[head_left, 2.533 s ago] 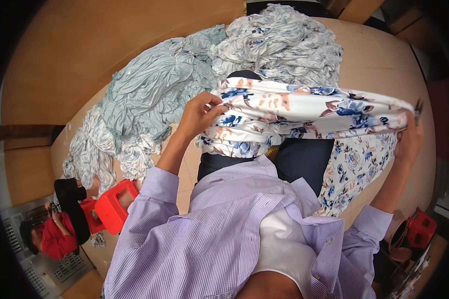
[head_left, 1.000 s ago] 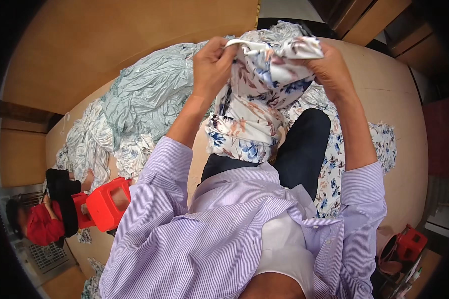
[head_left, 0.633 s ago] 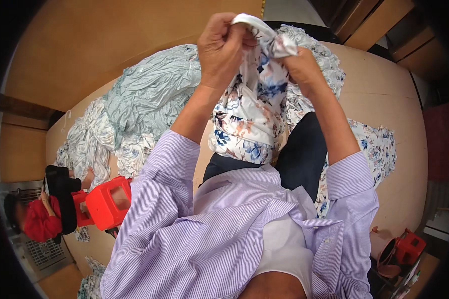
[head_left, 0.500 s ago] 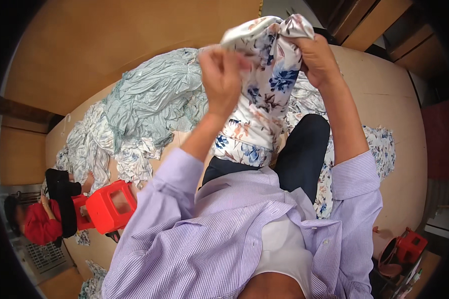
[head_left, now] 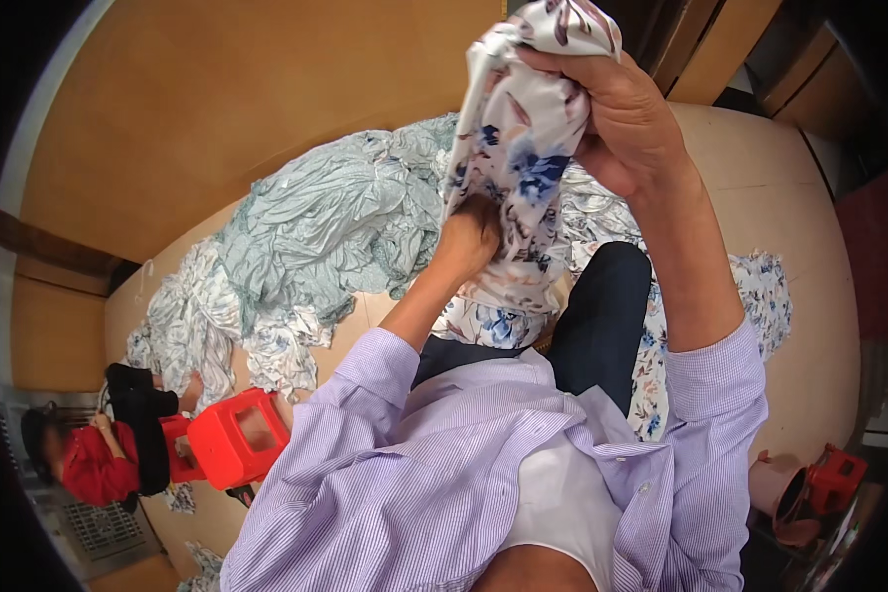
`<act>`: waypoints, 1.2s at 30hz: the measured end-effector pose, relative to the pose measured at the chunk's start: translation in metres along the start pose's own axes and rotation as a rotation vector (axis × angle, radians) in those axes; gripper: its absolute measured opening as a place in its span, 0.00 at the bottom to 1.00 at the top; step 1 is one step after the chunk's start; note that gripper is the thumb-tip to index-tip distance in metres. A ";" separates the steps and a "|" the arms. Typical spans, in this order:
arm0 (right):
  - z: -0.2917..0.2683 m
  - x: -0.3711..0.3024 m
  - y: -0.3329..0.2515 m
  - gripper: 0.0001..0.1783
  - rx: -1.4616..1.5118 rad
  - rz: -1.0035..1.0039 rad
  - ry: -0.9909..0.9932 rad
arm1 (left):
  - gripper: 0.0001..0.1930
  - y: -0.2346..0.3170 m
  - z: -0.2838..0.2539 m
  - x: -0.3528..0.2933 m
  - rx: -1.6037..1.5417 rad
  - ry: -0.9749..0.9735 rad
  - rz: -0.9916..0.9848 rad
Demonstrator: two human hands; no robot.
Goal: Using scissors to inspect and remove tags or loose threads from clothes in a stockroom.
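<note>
A white fabric (head_left: 528,148) with blue and brown flowers hangs in front of me, bunched and folded over at its top. My right hand (head_left: 629,123) grips it high up, its thumb across the cloth. Lower down, my left hand (head_left: 472,235) is closed in the folds at the fabric's left side, its fingertips in shadow and partly hidden. Below, more of the floral fabric (head_left: 493,324) lies over my lap, beside my raised dark-trousered knee (head_left: 602,316).
A large heap of pale green cloth (head_left: 335,217) lies on the floor ahead-left, with white printed cloth (head_left: 192,316) beside it. More floral cloth (head_left: 760,296) lies right. Red stools (head_left: 239,439) and a person in red (head_left: 99,459) are at left; a pink bucket (head_left: 779,493) stands lower right.
My left hand has come down from near the top of the fabric into its lower folds. My right hand keeps its grip and has risen slightly with the cloth.
</note>
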State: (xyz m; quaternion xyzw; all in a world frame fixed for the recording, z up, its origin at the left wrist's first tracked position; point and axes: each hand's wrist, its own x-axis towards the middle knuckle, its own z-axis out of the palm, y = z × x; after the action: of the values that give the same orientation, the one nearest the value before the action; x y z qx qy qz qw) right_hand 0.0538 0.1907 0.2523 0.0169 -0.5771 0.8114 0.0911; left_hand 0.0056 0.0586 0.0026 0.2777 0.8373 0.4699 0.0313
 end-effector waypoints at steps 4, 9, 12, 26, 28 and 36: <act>0.034 -0.015 -0.016 0.18 0.403 0.174 -0.278 | 0.10 0.005 -0.025 0.004 0.036 -0.022 0.413; 0.134 -0.058 0.018 0.09 0.459 -0.524 -0.600 | 0.10 0.022 -0.066 0.002 -0.084 -0.148 0.294; 0.157 -0.113 0.022 0.10 0.674 -0.020 -0.848 | 0.10 0.031 -0.080 0.005 -0.229 -0.145 0.160; 0.078 -0.144 0.025 0.13 0.206 -0.191 -0.796 | 0.10 0.037 -0.080 0.031 -0.914 0.067 -0.198; 0.049 -0.127 0.040 0.14 -0.188 -0.293 -0.515 | 0.10 0.033 -0.077 0.037 -0.951 0.090 -0.218; 0.002 -0.051 0.120 0.14 -0.822 -0.491 -0.015 | 0.11 0.025 -0.072 0.054 -1.042 0.132 -0.279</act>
State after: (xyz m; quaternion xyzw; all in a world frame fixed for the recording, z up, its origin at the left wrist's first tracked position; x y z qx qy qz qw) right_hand 0.0839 0.1438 0.1343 0.1210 -0.8297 0.4702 0.2753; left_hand -0.0514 0.0404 0.0742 0.0817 0.5226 0.8305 0.1744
